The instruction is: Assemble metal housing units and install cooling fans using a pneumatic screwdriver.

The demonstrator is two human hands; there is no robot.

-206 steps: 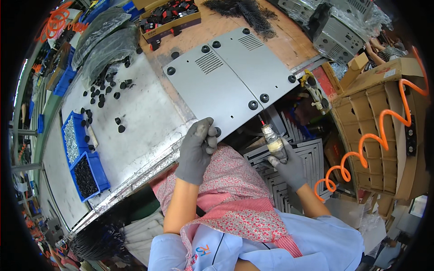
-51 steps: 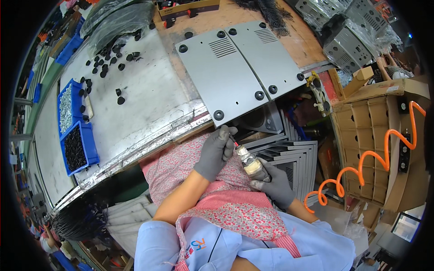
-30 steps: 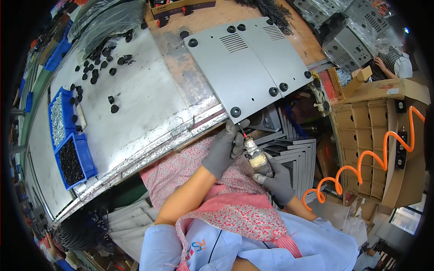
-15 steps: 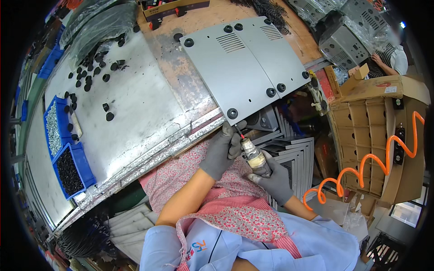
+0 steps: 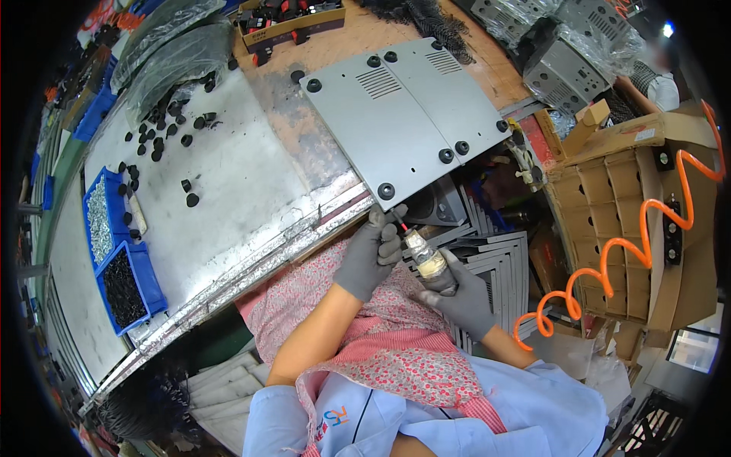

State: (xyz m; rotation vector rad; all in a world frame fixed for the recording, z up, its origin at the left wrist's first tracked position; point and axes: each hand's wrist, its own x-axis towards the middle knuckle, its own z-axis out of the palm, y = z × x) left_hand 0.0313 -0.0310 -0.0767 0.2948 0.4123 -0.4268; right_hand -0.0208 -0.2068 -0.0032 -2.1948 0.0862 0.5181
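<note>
My right hand (image 5: 463,298), in a grey glove, is wrapped round a power screwdriver (image 5: 428,259) bound with worn pale tape. Its thin bit, red near the driver's nose, slants up to the near corner of a grey metal panel (image 5: 396,129). At that corner, close by the bit tip, my left hand (image 5: 370,253) has its gloved fingers curled together. What it pinches, if anything, is hidden. Two such panels lie side by side, with slots and several round black rubber feet (image 5: 386,190) on them. One foot sits just above the bit tip.
Loose black rubber feet (image 5: 186,140) are scattered on the metal-topped bench (image 5: 251,175). Blue bins hold silver screws (image 5: 100,221) and black screws (image 5: 122,289). Metal frames (image 5: 499,266) stand below the panels. An orange coiled hose (image 5: 609,259) hangs before a divided carton (image 5: 586,221). Another person (image 5: 655,87) is far right.
The whole view has shifted a little, with the bench things lying slightly lower. Both hands and the screwdriver keep nearly the same place at the panel's corner.
</note>
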